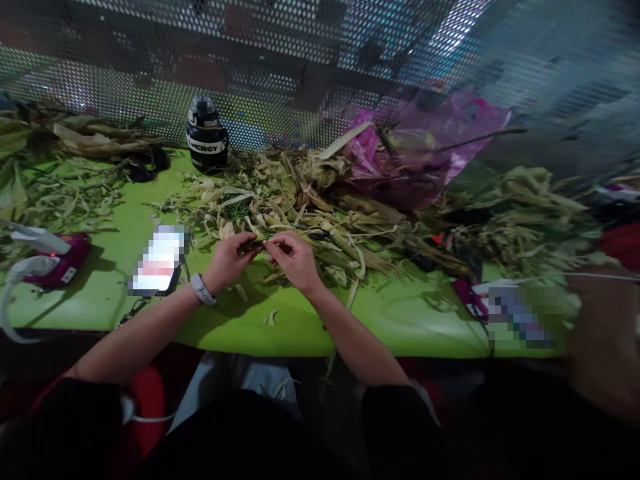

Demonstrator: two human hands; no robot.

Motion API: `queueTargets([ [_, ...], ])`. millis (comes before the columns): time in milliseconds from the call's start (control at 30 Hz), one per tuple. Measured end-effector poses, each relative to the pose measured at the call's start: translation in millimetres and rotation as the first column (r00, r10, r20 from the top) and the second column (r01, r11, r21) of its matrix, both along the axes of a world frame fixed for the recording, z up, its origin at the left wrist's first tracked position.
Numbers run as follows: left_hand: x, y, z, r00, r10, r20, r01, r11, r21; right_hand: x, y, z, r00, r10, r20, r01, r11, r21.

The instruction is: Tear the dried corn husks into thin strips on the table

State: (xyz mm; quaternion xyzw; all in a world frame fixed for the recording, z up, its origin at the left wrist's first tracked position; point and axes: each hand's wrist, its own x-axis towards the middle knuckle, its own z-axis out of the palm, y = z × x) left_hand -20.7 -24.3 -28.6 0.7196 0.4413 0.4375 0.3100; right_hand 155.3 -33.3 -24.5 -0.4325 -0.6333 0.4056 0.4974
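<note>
Husks (345, 243) lie in a tangled heap across the middle of the green counter (290, 340), pale dry strips mixed with greener shreds, its near edge right at the two hands. The left hand (233, 260) and the right hand (295, 260) come together there, thumbs and fingers bent inward and fingertips almost meeting; whether a strip is pinched between them is too small to tell. A pale band (203, 290) circles the left wrist. Between the hands and the near edge of the counter lie a few small scraps (272, 317).

To the left of the left hand is a phone (160, 263), its lit screen blurred out, and farther left a purple socket block (70, 267) with white plugs in it. Behind the phone, a black bottle (207, 143) stands upright beside the heap, in front of a perforated screen (150, 80). A pink bag (460, 143) rests at the back, right of the middle. More shreds (75, 200) spread at the far left, and another pile (520, 207) at the right. Near it, at the right edge, is another person's arm (603, 320)
</note>
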Motion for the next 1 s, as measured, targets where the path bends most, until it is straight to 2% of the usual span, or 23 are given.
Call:
queueTargets([
  [133, 0.2, -2.2, 4.4, 0.995, -0.064, -0.076, 0.07, 0.995, 0.071, -1.8, 1.7, -1.7, 0.992, -0.018, -0.126, -0.005, 0.984, -0.175],
  [267, -0.4, -3.2, 8.0, 0.975, -0.111, -0.19, 0.141, 0.979, 0.151, -1.3, 3.9, -0.4, 0.989, 0.012, -0.149, -0.046, 0.973, -0.228],
  [333, -0.1, -3.2, 7.7, 0.952, -0.132, -0.275, 0.185, 0.967, 0.177, 1.0, 4.7, 1.1, 0.998, 0.034, -0.053, -0.043, 0.981, -0.187],
  [400, 0.4, -3.8, 7.8, 0.927, -0.162, -0.338, 0.232, 0.956, 0.178, 3.7, 5.6, 3.9, 0.997, -0.008, 0.078, 0.012, 0.999, -0.049],
  [467, 0.6, -5.0, 10.3, 0.912, -0.212, -0.35, 0.277, 0.95, 0.147, 6.0, 6.5, 7.9, 0.989, -0.069, 0.13, 0.06, 0.995, 0.077],
  [500, 0.3, -5.6, 12.5, 0.909, -0.243, -0.338, 0.298, 0.947, 0.12, 7.0, 7.0, 10.2, 0.991, -0.07, 0.114, 0.061, 0.995, 0.081],
  [567, -1.0, -6.8, 17.8, 0.9, -0.337, -0.278, 0.357, 0.934, 0.025, 9.0, 8.0, 14.7, 1.0, 0.0, 0.027, 0.002, 0.999, -0.047],
  [667, -3.4, -7.9, 24.5, 0.872, -0.473, -0.122, 0.451, 0.876, -0.17, 12.6, 10.2, 19.1, 0.986, 0.096, -0.137, -0.135, 0.94, -0.313],
  [733, -4.0, -8.2, 27.4, 0.848, -0.529, -0.017, 0.506, 0.82, -0.266, 14.8, 12.1, 19.6, 0.971, 0.061, -0.231, -0.148, 0.913, -0.381],
  [867, -3.2, -8.3, 31.0, 0.811, -0.567, 0.146, 0.576, 0.728, -0.373, 15.8, 15.4, 17.2, 0.931, -0.101, -0.351, -0.011, 0.952, -0.304],
  [1000, -2.4, -7.6, 28.5, 0.826, -0.506, 0.249, 0.562, 0.704, -0.434, 12.9, 15.1, 15.1, 0.925, -0.089, -0.37, 0.003, 0.974, -0.225],
])
